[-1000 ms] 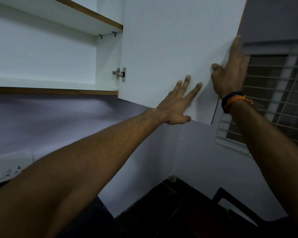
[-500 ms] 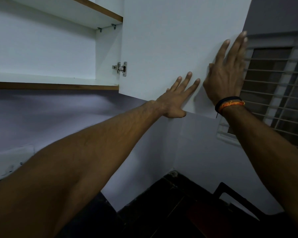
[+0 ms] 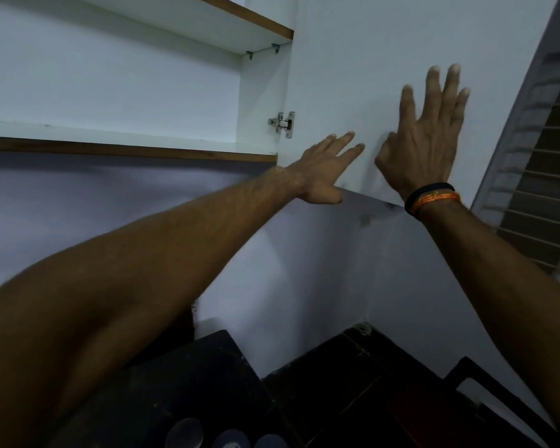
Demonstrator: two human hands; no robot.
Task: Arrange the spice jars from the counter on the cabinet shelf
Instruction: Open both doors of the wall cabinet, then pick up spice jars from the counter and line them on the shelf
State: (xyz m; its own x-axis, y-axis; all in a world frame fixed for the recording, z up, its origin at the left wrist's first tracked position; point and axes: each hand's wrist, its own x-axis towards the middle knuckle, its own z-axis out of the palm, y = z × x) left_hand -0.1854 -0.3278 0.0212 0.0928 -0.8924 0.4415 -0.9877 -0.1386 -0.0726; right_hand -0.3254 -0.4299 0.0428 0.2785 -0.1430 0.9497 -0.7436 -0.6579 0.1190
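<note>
The white cabinet door stands swung out to the right on a metal hinge. My left hand lies flat against the door's lower edge, fingers spread, holding nothing. My right hand presses flat on the door a little higher, fingers apart, a dark and orange band at the wrist. The lower cabinet shelf is white with a brown front edge and shows nothing on it. Round jar lids peek in at the bottom edge, on the dark counter.
A second shelf sits above the lower one. A window with a grille is at the right. A dark frame lies on the counter at lower right. The white wall corner runs down behind the door.
My right hand let go of the door's outer edge and now lies flat on its face, nearer my left hand. The view has tipped down, bringing the counter and jar lids in.
</note>
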